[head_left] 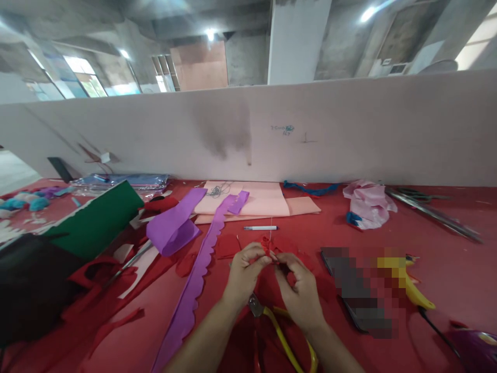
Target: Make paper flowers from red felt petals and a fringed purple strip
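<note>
My left hand (248, 269) pinches a small red felt piece (266, 243), which looks folded or rolled, between thumb and fingers. From the other side my right hand (298, 285) is closed on the same piece, and the fingertips of both hands nearly meet. A thin pale line, perhaps a wire or thread, rises from the red piece. Beneath my wrists lie scissors with yellow handles (280, 334), partly covered by my right arm. Just beyond my fingers rests a white pen (260, 228). More red felt pieces (228, 246) are spread around my hands.
Left of my arms runs a scalloped purple strip (202, 264). Pale pink sheets (267, 199) lie behind. A blurred dark flat object (355, 295) and a yellow tool (415, 290) with a black cord are at right. A white partition (349, 129) borders the red table.
</note>
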The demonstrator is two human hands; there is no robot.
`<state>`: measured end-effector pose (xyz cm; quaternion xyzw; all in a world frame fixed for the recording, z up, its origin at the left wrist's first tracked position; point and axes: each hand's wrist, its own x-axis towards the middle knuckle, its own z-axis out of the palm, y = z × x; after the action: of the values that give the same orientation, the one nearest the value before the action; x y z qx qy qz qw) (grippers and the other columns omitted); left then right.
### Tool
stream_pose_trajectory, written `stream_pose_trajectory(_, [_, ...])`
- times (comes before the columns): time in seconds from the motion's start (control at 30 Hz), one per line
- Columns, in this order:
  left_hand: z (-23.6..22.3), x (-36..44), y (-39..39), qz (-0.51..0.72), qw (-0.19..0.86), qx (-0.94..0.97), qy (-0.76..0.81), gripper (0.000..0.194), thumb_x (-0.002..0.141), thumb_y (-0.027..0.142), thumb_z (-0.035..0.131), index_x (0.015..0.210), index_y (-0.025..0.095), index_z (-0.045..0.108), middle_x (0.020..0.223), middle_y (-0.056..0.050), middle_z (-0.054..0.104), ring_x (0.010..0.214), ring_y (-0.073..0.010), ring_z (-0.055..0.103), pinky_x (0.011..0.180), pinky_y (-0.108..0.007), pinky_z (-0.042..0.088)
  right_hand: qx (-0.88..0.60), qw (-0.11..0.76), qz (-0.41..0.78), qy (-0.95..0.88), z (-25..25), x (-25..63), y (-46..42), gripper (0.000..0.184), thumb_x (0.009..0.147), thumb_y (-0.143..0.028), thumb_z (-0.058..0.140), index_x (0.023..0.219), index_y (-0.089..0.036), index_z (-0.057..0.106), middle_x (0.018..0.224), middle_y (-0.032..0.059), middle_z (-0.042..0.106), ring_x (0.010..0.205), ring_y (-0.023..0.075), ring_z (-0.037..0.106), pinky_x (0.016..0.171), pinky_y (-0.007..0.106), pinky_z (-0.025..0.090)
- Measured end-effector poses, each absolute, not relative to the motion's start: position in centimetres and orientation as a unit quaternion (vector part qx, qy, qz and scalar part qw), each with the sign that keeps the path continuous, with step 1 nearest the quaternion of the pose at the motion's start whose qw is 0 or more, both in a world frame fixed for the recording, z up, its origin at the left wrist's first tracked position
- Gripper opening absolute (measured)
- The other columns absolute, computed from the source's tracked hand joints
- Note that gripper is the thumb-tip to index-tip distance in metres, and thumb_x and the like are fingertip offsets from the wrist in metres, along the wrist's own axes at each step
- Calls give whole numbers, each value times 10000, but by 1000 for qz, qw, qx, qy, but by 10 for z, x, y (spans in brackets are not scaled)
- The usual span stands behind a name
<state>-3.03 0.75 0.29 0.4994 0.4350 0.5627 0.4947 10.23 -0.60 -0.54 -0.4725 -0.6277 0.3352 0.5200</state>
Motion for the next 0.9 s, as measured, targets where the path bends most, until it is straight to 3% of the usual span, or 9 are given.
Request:
stream_pose_trajectory(0.1, [4, -31, 7, 561, 517, 480, 433, 114, 758, 224, 647, 723, 193, 751, 746, -27, 674, 779, -175, 598, 797, -277, 440, -489, 548, 330, -592, -4, 108, -6, 118, 862, -275, 562, 892, -209, 655, 855, 50, 683, 791, 197, 622, 744, 295, 476])
stream_pose_trajectory(0.2, [3, -30, 6, 551, 549, 461, 428, 118, 751, 237, 657, 678, 182, 731, 682, -12, 679, 707, -158, 594, 751, -265, 444, -496, 564, 370, -547, -2, 114, -6, 145, 870, -334, 575, 910, -216, 649, 731, 10, 656, 680, 166, 597, 669, 266, 463])
stream_pose_trajectory(0.3, [-2, -27, 5, 538, 567, 457, 426, 122, 734, 261, 681, 658, 172, 715, 672, -11, 681, 681, -154, 582, 724, -261, 445, -474, 572, 418, -523, 0, 118, -5, 218, 879, -362, 579, 725, -215, 620, 584, -30, 572, 573, 129, 522, 587, 235, 416])
stream_pose_trajectory(0.37, [-5, -26, 5, 524, 574, 467, 422, 141, 739, 289, 684, 678, 167, 718, 677, -18, 684, 698, -162, 586, 737, -266, 448, -437, 580, 467, -505, 1, 119, -3, 213, 859, -364, 614, 710, -212, 627, 619, -23, 589, 604, 129, 525, 605, 234, 421])
stream_pose_trajectory(0.5, [-6, -26, 6, 499, 584, 481, 424, 192, 758, 337, 673, 721, 154, 717, 707, -32, 681, 743, -179, 596, 780, -285, 454, -390, 575, 567, -443, 2, 118, 1, 197, 792, -390, 692, 892, -220, 708, 809, 18, 674, 716, 152, 563, 688, 265, 453])
stream_pose_trajectory(0.9, [-16, -28, 8, 465, 524, 551, 454, 170, 788, 325, 670, 828, 172, 732, 837, -55, 676, 839, -190, 582, 832, -295, 440, -341, 581, 659, -334, 13, 116, 1, 140, 687, -312, 804, 765, -237, 716, 758, -25, 655, 712, 113, 527, 703, 245, 405])
